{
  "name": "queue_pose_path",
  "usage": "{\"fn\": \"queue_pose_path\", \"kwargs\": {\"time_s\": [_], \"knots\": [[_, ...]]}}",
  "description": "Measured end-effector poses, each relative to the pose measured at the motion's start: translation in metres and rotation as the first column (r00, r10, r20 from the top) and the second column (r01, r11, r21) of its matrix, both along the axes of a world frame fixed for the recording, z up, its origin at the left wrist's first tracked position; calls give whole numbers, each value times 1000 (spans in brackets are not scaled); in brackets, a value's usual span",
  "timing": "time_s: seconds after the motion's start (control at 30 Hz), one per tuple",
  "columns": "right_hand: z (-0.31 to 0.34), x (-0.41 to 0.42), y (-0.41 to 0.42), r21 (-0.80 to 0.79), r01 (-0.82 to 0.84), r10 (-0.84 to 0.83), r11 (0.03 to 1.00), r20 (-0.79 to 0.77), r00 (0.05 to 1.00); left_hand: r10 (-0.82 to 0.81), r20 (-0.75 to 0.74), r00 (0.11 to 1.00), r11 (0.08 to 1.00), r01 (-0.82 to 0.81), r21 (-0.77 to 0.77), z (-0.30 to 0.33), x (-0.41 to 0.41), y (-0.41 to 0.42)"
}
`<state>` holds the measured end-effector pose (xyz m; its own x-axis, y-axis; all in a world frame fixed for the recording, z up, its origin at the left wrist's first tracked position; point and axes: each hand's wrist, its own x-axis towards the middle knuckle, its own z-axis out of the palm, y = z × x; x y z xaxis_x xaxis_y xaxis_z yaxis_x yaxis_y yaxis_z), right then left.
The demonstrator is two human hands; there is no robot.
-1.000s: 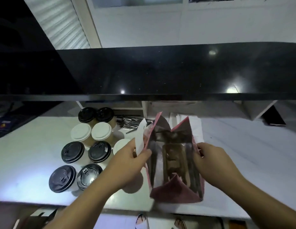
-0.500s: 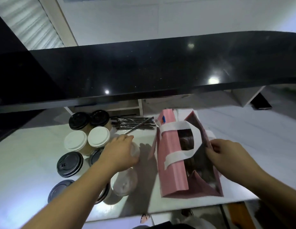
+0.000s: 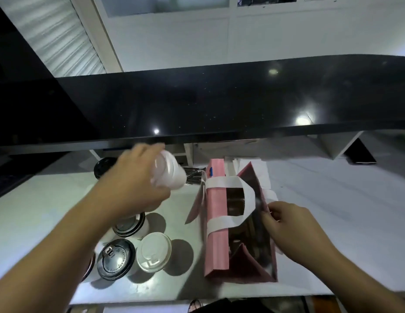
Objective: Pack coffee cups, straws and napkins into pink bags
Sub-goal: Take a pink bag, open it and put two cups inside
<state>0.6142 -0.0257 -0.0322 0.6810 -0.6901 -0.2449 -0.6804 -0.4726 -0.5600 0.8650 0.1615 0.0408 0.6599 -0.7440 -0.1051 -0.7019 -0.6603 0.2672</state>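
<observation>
A white-lidded coffee cup (image 3: 168, 175) was gripped tilted by the left hand (image 3: 133, 188), the pink bag (image 3: 237, 224) rim pinched by the right hand (image 3: 287, 224); snagging the white handle (image 3: 233, 204) could spill it

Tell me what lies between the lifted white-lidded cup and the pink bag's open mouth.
In the head view, only bare white counter and the tips of the straws lie below that gap; nothing blocks the cup in the left hand from the pink bag.

I read this as a café service station: lidded takeaway cups (image 3: 116, 259) stand below the raised black counter (image 3: 219, 105), left of the pink bag (image 3: 216, 233).
</observation>
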Motion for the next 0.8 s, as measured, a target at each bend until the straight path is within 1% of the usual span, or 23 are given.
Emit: {"fn": "queue_pose_path", "kwargs": {"time_s": [0.03,0.07,0.13,0.17,0.2,0.27,0.33,0.43,0.53,0.67,0.8], "knots": [[-1,-1,-1,1,-6,6,1000,-2,1000,-15,29,999,997,17,-81,19,-9,0],[-1,0,-2,0,-16,16,1000,-2,1000,-25,26,999,986,29,-167,37,-19,-2],[-2,0,-2,6,-37,37,999,1,999,-43,-46,998,953,27,-301,62,-43,-14],[-3,0,-2,17,-42,42,999,4,999,-72,-78,994,945,42,-325,68,-54,-23],[-3,0,-2,27,-44,44,999,6,999,-112,-91,989,945,78,-318,69,-65,-33],[-3,-1,-2,32,-45,45,998,4,999,-214,-91,973,951,186,-248,62,-79,-54],[-2,-3,-2,14,-48,48,999,-11,999,-291,-82,953,950,278,-143,48,-88,-70],[-3,-8,-5,-6,-22,22,1000,-28,999,-364,-26,931,931,364,26,22,-92,-87],[-8,-10,-9,-20,5,-5,1000,-19,1000,-441,21,897,891,435,130,-2,-96,-98],[-11,-12,-13,-41,30,-30,999,0,1000,-475,-25,880,852,467,237,-41,-98,-112],[-12,-12,-13,-40,22,-22,999,3,1000,-475,38,879,849,446,282,-75,-94,-126]]}}
